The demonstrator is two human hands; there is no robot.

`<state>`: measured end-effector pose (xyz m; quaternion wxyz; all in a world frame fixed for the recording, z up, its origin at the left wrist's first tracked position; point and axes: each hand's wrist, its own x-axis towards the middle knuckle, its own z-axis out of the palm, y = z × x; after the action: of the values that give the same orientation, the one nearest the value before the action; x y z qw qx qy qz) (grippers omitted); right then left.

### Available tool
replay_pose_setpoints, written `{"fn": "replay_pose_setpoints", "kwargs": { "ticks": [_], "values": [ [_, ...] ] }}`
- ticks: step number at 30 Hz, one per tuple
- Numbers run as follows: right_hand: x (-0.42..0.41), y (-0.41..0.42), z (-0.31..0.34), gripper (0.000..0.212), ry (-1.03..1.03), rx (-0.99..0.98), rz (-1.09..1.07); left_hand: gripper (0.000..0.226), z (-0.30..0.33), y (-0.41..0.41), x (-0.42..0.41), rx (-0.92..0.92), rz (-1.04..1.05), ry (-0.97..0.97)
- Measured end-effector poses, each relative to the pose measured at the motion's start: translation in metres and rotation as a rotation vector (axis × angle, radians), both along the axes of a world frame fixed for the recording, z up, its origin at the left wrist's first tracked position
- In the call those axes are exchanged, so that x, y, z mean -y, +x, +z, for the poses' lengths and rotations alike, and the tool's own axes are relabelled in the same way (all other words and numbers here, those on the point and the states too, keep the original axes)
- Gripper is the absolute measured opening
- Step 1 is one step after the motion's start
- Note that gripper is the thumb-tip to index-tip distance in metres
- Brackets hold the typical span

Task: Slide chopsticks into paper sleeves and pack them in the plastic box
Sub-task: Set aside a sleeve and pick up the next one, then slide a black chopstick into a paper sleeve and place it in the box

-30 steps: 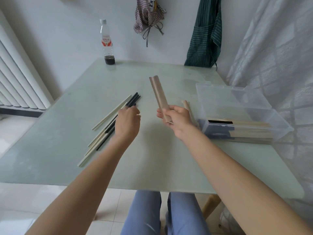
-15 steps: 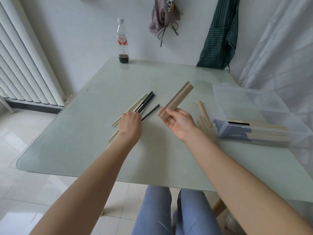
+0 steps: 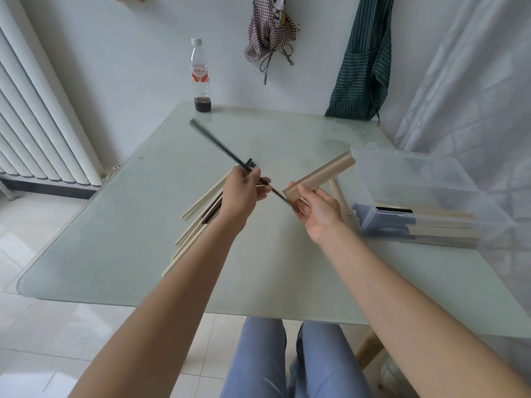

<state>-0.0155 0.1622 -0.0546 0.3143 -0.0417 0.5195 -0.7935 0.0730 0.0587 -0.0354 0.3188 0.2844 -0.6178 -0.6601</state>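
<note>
A thin black chopstick (image 3: 218, 147) meets a tan kraft paper sleeve (image 3: 319, 176) above the pale green glass counter (image 3: 138, 225). Pale wooden chopsticks (image 3: 201, 196) lie on it. The clear plastic box (image 3: 431, 202) holds tan and dark blue. A green apron with white stripes (image 3: 359, 67) hangs beside a red-and-white checked cloth (image 3: 267, 33) (bottle label (image 3: 199, 73) red and white).

A bottle (image 3: 200, 76) (dark liquid at the bottom) stands at the table's (image 3: 143, 225) far edge; checked cloth (image 3: 268, 33), green striped apron (image 3: 363, 67) hang behind, radiator (image 3: 34, 110) left.
</note>
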Motion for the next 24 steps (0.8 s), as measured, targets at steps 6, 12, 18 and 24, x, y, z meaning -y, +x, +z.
{"fn": "replay_pose_setpoints", "kwargs": {
  "ticks": [6, 12, 18, 24],
  "values": [
    [-0.01, -0.009, 0.0, 0.011, 0.141, 0.004, -0.086, 0.016, 0.002, -0.011, -0.015, -0.212, 0.025, 0.233],
    [-0.018, -0.015, 0.003, 0.015, 0.007, 0.076, -0.093, 0.02, -0.001, -0.01, -0.015, -0.194, 0.147, 0.206],
    [-0.014, -0.014, 0.006, 0.017, -0.054, 0.196, -0.072, 0.021, 0.0, -0.011, -0.021, -0.206, 0.184, 0.202],
    [-0.018, -0.015, 0.006, 0.017, -0.195, 0.235, 0.008, 0.02, -0.004, -0.012, -0.023, -0.192, 0.192, 0.209]
  ]
}}
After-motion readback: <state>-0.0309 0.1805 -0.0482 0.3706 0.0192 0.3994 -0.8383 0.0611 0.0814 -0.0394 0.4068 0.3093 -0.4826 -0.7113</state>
